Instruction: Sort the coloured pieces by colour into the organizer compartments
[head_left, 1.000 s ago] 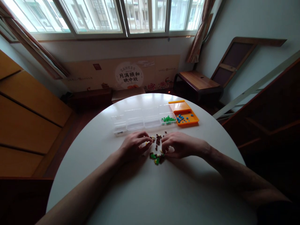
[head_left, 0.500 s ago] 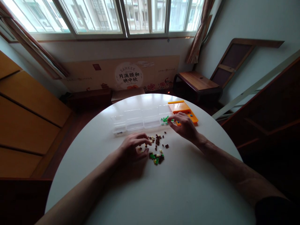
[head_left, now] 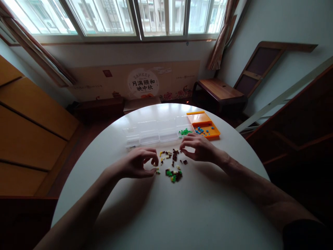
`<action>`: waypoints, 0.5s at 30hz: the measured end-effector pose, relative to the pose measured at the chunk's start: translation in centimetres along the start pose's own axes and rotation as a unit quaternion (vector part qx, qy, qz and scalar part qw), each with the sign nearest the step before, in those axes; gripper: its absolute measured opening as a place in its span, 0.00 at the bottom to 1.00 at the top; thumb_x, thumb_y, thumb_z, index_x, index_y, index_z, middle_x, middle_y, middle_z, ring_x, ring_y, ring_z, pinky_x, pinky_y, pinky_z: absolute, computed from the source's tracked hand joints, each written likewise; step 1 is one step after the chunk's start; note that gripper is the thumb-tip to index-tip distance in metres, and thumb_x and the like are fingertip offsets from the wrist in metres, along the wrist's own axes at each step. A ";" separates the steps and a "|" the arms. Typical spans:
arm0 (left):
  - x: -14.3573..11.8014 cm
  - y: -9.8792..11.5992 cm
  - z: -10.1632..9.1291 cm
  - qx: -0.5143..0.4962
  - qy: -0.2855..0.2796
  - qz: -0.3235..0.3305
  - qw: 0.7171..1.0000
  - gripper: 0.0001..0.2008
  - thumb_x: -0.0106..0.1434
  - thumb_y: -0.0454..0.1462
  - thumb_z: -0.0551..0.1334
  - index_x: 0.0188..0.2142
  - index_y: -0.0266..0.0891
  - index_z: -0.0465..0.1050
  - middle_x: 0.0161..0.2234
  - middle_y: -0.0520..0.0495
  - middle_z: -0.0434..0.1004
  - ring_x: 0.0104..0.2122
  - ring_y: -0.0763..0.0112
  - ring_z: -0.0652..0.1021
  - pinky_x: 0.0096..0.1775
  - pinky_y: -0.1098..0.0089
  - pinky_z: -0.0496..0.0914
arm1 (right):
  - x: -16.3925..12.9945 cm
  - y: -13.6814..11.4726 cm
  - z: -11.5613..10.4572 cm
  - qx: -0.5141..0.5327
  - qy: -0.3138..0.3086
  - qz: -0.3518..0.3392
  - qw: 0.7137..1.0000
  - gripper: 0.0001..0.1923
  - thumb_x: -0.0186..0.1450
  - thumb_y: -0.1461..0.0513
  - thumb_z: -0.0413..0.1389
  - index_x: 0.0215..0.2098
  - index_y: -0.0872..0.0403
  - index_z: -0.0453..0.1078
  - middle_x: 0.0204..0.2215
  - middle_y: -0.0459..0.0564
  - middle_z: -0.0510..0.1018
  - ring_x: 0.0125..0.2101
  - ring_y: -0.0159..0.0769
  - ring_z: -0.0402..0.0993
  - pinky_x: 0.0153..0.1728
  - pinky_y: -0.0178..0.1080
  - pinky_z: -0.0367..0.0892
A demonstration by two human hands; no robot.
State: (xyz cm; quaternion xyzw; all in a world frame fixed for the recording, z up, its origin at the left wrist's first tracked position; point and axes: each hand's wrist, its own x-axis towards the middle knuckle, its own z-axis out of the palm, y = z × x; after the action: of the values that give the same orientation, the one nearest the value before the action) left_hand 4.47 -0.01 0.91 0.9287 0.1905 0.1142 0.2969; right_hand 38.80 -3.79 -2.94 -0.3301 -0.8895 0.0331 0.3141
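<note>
My left hand (head_left: pixel 137 163) hovers low at the left of the loose bricks, fingers curled and thumb apart from them. Just beyond its thumb lie tiny green and yellow pieces (head_left: pixel 157 171). My right hand (head_left: pixel 199 147) is at the upper right of the brown bricks (head_left: pixel 175 155), its thumb and index fingertips close together beside a small brown piece. Whether something is between them cannot be made out. Nearer to me lies a cluster of green and brown bricks (head_left: pixel 173 176). Green bricks (head_left: pixel 185 132) sit in the right-hand compartment of the clear box (head_left: pixel 149 141).
An orange tray (head_left: pixel 214 133) holding several blue bricks (head_left: pixel 200 131) stands right of the clear box, behind my right hand. Everything rests on a round white table (head_left: pixel 166 215). A wooden stool (head_left: pixel 220 89) stands beyond its far edge, below the window.
My right hand has moved from the green bricks' compartment toward me and down to the brown bricks, uncovering the blue bricks. My left hand has drawn back slightly left.
</note>
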 end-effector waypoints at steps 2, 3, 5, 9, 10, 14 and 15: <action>-0.1 0.3 -0.3 0.006 -0.012 -0.008 1.000 0.07 0.62 0.33 0.70 0.40 0.42 0.82 0.36 0.51 0.80 0.32 0.73 0.73 0.35 0.72 0.67 | 0.1 -0.5 0.0 0.004 -0.018 -0.019 1.000 0.06 0.74 0.65 0.61 0.39 0.50 0.77 0.37 0.49 0.84 0.39 0.42 0.76 0.46 0.45 0.71; -0.1 0.4 -0.3 0.010 -0.015 -0.008 1.000 0.07 0.62 0.33 0.70 0.41 0.42 0.82 0.37 0.51 0.81 0.32 0.73 0.73 0.34 0.73 0.67 | 0.1 -0.7 0.0 0.005 -0.022 -0.023 0.999 0.06 0.75 0.65 0.61 0.40 0.49 0.77 0.37 0.49 0.84 0.39 0.42 0.77 0.45 0.45 0.71; 0.0 0.4 -0.3 0.019 -0.017 -0.008 1.000 0.08 0.63 0.32 0.70 0.41 0.43 0.83 0.38 0.52 0.82 0.31 0.74 0.74 0.34 0.73 0.67 | 0.1 -0.8 0.0 0.009 -0.028 -0.025 0.999 0.06 0.75 0.65 0.60 0.40 0.49 0.78 0.38 0.49 0.84 0.40 0.42 0.77 0.46 0.45 0.71; 0.3 0.2 0.1 0.040 -0.013 -0.008 0.999 0.06 0.63 0.31 0.70 0.38 0.45 0.84 0.37 0.54 0.83 0.31 0.76 0.76 0.35 0.74 0.67 | -0.1 -0.6 0.2 0.016 -0.030 -0.019 0.999 0.06 0.76 0.64 0.60 0.41 0.49 0.78 0.38 0.48 0.84 0.40 0.41 0.78 0.47 0.45 0.72; 0.3 0.2 0.2 0.045 -0.013 -0.008 0.999 0.06 0.64 0.32 0.71 0.38 0.45 0.84 0.37 0.55 0.83 0.30 0.76 0.76 0.35 0.74 0.67 | -0.1 -0.6 0.2 0.016 -0.031 -0.018 0.999 0.06 0.76 0.63 0.60 0.41 0.49 0.78 0.39 0.48 0.85 0.40 0.41 0.78 0.47 0.45 0.72; 0.4 0.2 0.5 0.057 -0.016 -0.002 0.998 0.05 0.66 0.32 0.70 0.37 0.46 0.84 0.37 0.55 0.83 0.29 0.78 0.76 0.33 0.74 0.66 | -0.2 -0.5 0.2 0.016 -0.035 -0.013 0.999 0.07 0.77 0.63 0.59 0.41 0.48 0.79 0.39 0.49 0.85 0.41 0.41 0.79 0.45 0.44 0.72; 0.4 0.2 0.5 0.058 -0.016 0.000 0.998 0.05 0.66 0.32 0.70 0.37 0.46 0.84 0.37 0.55 0.83 0.29 0.77 0.76 0.33 0.74 0.66 | -0.2 -0.6 0.2 0.016 -0.036 -0.012 0.999 0.07 0.77 0.63 0.59 0.41 0.48 0.79 0.39 0.49 0.85 0.40 0.41 0.79 0.44 0.44 0.72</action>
State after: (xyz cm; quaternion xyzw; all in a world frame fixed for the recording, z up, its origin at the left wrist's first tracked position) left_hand 5.09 -0.29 0.68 0.9460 0.1920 0.0881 0.2458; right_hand 38.46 -4.30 -3.07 -0.3128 -0.9035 0.0547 0.2877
